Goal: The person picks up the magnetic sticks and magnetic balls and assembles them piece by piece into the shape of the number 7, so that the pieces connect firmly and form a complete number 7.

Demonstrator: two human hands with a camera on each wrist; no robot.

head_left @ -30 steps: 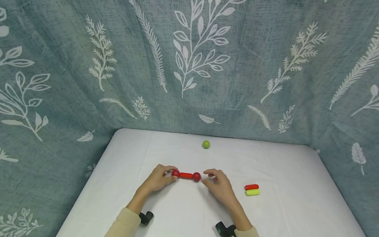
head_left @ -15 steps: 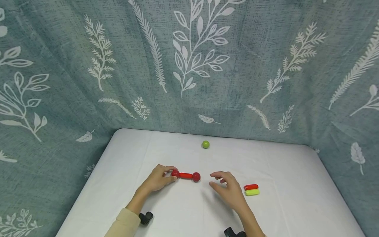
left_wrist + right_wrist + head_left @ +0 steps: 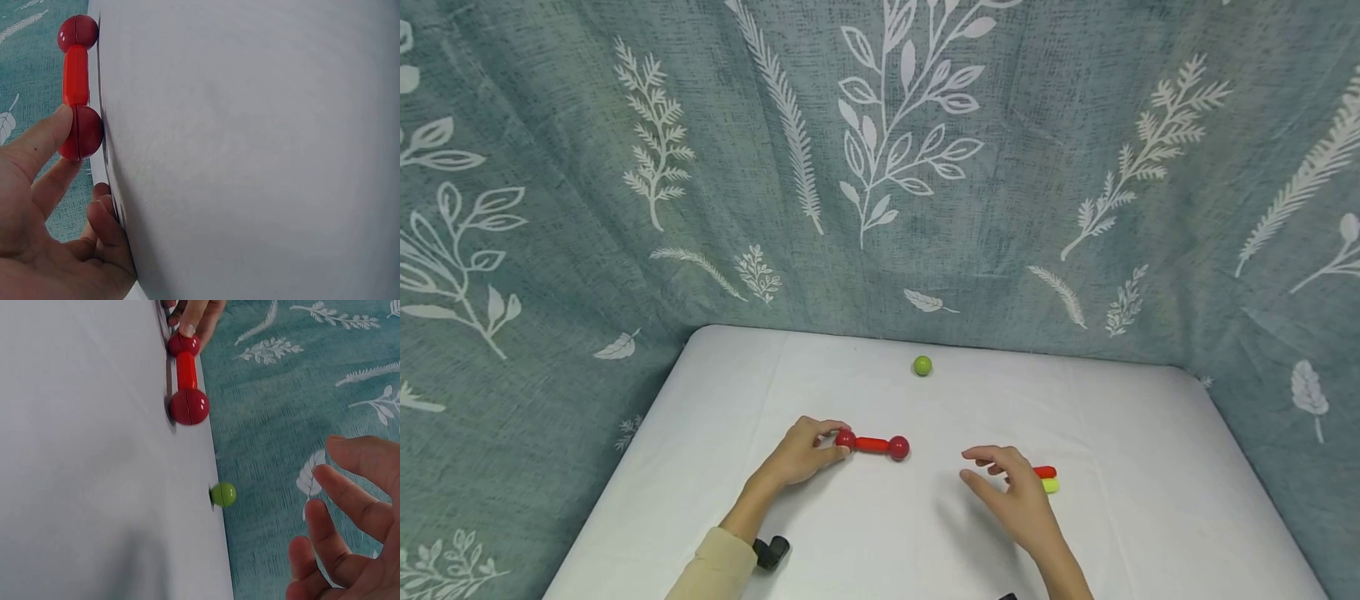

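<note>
Pinching: your left hand [image 3: 805,450] has thumb and finger clamped on the left ball [image 3: 846,438] of the red dumbbell [image 3: 872,446].
Dumbbell: it lies to the right of that hand, long axis crosswise to you, its right ball [image 3: 898,447] slightly nearer you and touched by neither hand.
Hovering: your right hand [image 3: 1018,500] holds nothing; its thumb and fingers stand apart, tips pointing left, well apart from the right ball.
Loose sticks: the red stick [image 3: 1046,472] and the yellow stick [image 3: 1050,485] lie side by side, long axes crosswise, just right of your right hand and far nearer to it than to your left. They sit on its knuckle side, not between its fingertips. It hides their left ends; you cannot tell whether it touches them.
Green ball [image 3: 922,365]: alone near the far edge, beyond the dumbbell, away from both hands.
Surface: white cloth [image 3: 1150,450], flat, faintly creased.
Room: a blue-green curtain [image 3: 992,300] printed with white leaves hangs behind the far edge and along both sides.
</note>
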